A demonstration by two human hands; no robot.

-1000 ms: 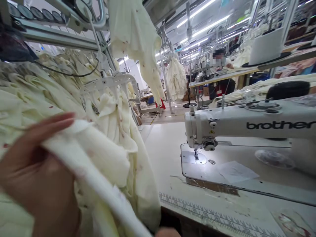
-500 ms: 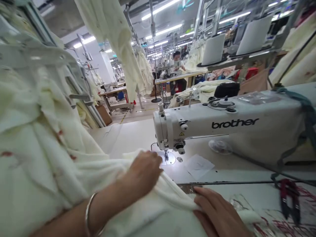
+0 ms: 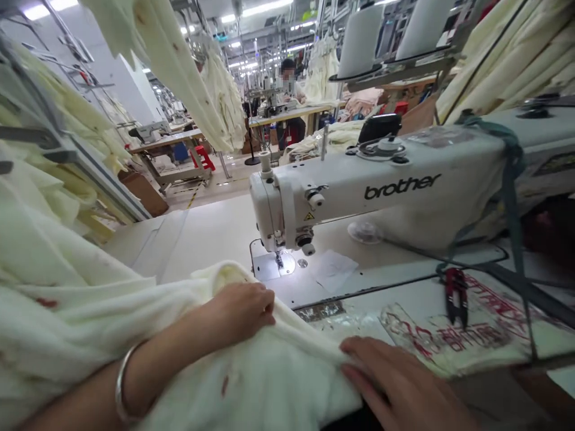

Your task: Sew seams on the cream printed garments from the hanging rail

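Pale cream fabric (image 3: 269,377) with small reddish marks spreads over the front of the table and up the left side. My left hand (image 3: 240,311), a silver bangle on its wrist, is closed on the fabric's upper edge, left of and in front of the needle area. The edge runs taut to my right hand (image 3: 390,377), which pinches it between thumb and fingers at the lower right. Behind them stands a white Brother sewing machine (image 3: 381,179); its presser foot (image 3: 279,258) is over the lit needle plate (image 3: 269,266), with no fabric under it.
Dark red thread snips (image 3: 456,296) lie at the right on a plastic sheet with red print (image 3: 485,332). A white paper scrap (image 3: 335,269) is beside the needle plate. Thread cones (image 3: 362,42) stand above the machine. Cream garments (image 3: 179,66) hang ahead; a person (image 3: 287,90) sits farther back.
The view has swung, so the machine sits farther left and higher. Both hands still hold the fabric edge; the left hand is now lower and farther from the needle plate.
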